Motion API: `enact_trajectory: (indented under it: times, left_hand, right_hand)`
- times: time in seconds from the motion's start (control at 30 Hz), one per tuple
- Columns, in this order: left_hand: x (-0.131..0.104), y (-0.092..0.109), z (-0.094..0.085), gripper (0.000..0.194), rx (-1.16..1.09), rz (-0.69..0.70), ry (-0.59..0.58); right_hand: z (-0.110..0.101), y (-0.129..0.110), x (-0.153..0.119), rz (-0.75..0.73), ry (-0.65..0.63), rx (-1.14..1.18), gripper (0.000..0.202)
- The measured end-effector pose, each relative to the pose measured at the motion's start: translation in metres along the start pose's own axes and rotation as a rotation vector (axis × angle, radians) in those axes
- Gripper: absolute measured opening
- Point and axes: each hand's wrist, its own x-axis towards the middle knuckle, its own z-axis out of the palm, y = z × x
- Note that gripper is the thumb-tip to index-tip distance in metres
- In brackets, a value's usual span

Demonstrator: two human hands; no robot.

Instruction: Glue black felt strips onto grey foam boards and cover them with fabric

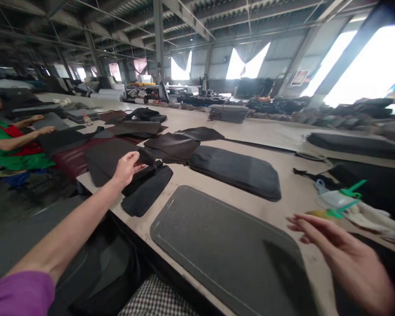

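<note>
My left hand (129,168) is closed in a pinch on the edge of a thin black sheet piece (147,156), lifted a little over the table. Under and beside it lie larger dark sheets (102,156) and a small black folded fabric piece (148,191). In front of me a grey rounded rectangular panel (224,245) lies flat, with a pale line along its border. On the right, my right hand (342,254) hovers with its fingers stretched out and slightly blurred, nothing visible in them. Close to it are squeeze bottles with green nozzles (340,199).
Behind the panel sits a stack of black rounded pieces (235,171). White cloth (371,221) lies by the bottles. A co-worker in a green top (16,145) handles dark sheets at the far left. The table's near edge (181,270) runs before my lap.
</note>
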Motion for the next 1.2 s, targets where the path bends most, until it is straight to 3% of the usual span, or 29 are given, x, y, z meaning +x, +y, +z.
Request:
enact_trajectory:
  times: [0.07,0.13,0.2,0.27,0.33,0.4,0.53,0.67,0.77,0.83,0.9,0.97,1.07,1.2]
  left_hand:
    - [-0.008,0.027,0.018,0.041,-0.056,0.08,0.025]
    - [-0.033,0.054,0.036,0.033,0.018,0.225,-0.047]
    - [-0.073,0.077,0.051,0.023,0.246,0.449,-0.288]
    - [-0.119,0.09,0.06,0.024,0.423,0.73,-0.662]
    - [-0.164,0.093,0.066,0.03,0.503,0.938,-0.902]
    - [-0.202,0.09,0.069,0.036,0.547,0.966,-1.045]
    - [-0.244,0.084,0.076,0.045,0.458,0.741,-1.266]
    - [-0.244,0.09,0.085,0.038,0.293,0.484,-1.423]
    - [-0.228,0.088,0.096,0.022,0.316,0.109,-1.236]
    - [-0.217,0.08,0.108,0.028,0.312,-0.177,-1.08]
    - [-0.21,0.069,0.126,0.044,0.251,-0.431,-1.114]
    - [-0.207,0.06,0.146,0.05,0.179,-0.618,-1.272]
    - [-0.206,0.048,0.176,0.042,0.153,-0.677,-1.421]
    - [-0.195,0.034,0.215,0.045,0.213,-0.567,-1.423]
  right_hand:
    - [0.033,-0.035,-0.023,0.072,-0.175,0.191,0.056]
    - [0.067,-0.063,-0.043,0.15,-0.407,0.381,0.057]
    - [0.099,-0.083,-0.06,0.233,-0.585,0.649,0.063]
    - [0.123,-0.096,-0.073,0.32,-0.688,0.878,0.068]
    - [0.138,-0.1,-0.086,0.383,-0.694,1.023,0.065]
    - [0.144,-0.099,-0.097,0.404,-0.579,1.075,0.057]
    - [0.139,-0.085,-0.123,0.418,-0.331,1.039,0.045]
    - [0.123,-0.073,-0.149,0.417,-0.261,0.932,0.041]
    - [0.111,-0.068,-0.166,0.391,-0.261,0.844,0.042]
    - [0.106,-0.064,-0.176,0.39,-0.287,0.789,0.044]
    - [0.102,-0.06,-0.184,0.395,-0.313,0.711,0.044]
    - [0.1,-0.054,-0.189,0.383,-0.307,0.594,0.043]
    - [0.099,-0.039,-0.195,0.333,-0.265,0.437,0.043]
    - [0.108,-0.016,-0.208,0.358,-0.087,0.552,0.061]
